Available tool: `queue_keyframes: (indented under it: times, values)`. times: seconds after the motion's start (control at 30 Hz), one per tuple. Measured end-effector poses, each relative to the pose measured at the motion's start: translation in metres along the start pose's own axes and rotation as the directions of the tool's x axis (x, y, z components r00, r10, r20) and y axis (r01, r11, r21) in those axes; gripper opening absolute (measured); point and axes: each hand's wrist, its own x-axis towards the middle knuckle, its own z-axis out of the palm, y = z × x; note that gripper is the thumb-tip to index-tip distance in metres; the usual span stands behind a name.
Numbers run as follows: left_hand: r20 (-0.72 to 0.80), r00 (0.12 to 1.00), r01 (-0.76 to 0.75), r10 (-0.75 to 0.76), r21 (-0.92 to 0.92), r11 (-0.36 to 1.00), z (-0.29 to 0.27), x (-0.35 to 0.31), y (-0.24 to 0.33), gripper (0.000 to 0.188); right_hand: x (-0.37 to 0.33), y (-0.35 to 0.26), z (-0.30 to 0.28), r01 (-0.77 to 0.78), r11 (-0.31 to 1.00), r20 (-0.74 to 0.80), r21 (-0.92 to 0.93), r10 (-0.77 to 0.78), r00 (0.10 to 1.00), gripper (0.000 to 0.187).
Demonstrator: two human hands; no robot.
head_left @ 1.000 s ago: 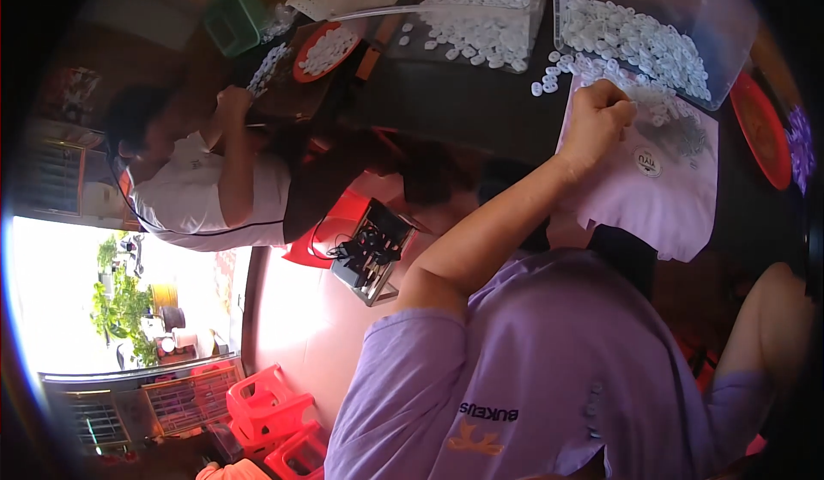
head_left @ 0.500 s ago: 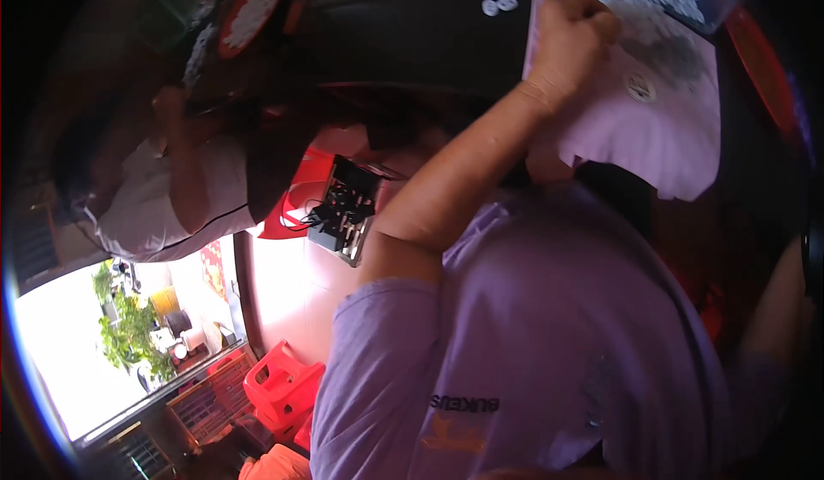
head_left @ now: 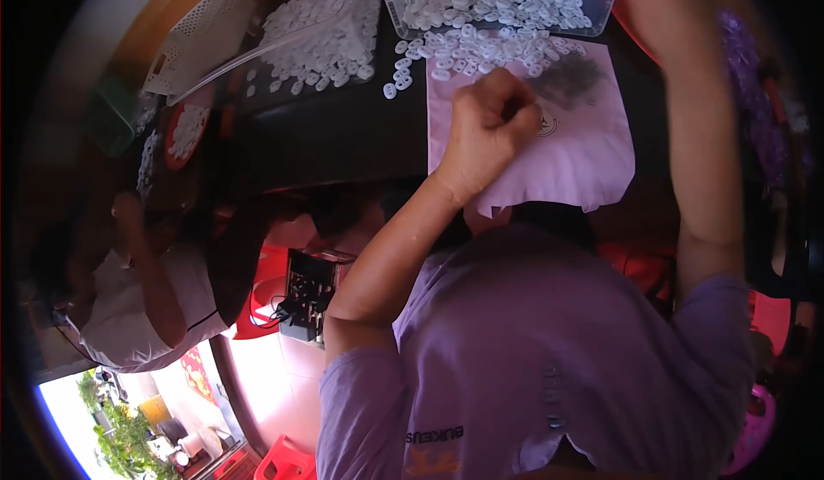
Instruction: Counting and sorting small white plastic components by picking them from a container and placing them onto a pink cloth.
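My left hand [head_left: 491,124] hovers over a pink cloth [head_left: 592,158] on the dark table, its fingers curled closed; whatever may be in them is hidden. Small white oval plastic pieces [head_left: 498,49] with holes lie heaped on the cloth's far edge, just past that hand. Beside them on the cloth is a dark grey patch [head_left: 571,81], perhaps many tiny bits; I cannot tell. At the upper right my right hand [head_left: 669,3] is raised near the edge of a red tray [head_left: 633,27]. It is smeared by motion and its fingers do not show.
A clear bin [head_left: 395,8] full of white pieces stands behind the cloth. More pieces [head_left: 318,38] lie to its left, near a white perforated basket [head_left: 202,29]. At far left a co-worker [head_left: 159,300] sits by a red dish [head_left: 187,136]. Red stools [head_left: 283,461] stand below.
The view has shifted, bringing more of the table and bin into sight. My right arm has come up from the lower right to the upper right. My left hand stays closed over the cloth, slightly nearer.
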Motion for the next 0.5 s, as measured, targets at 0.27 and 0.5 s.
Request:
queue_keyframes:
  times: [0.27, 0.5]
  values:
    - [0.019, 0.986, -0.165, 0.165, -0.011, 0.986, -0.018, -0.025, 0.016, 0.011, -0.03, 0.138, 0.085, 0.402, 0.802, 0.631, -0.441, -0.041, 0.774, 0.015]
    - [-0.065, 0.998, -0.013, -0.002, -0.232, 0.973, -0.022, -0.035, -0.007, 0.013, -0.028, 0.132, 0.107, 0.471, 0.724, 0.707, -0.503, 0.032, 0.706, 0.019]
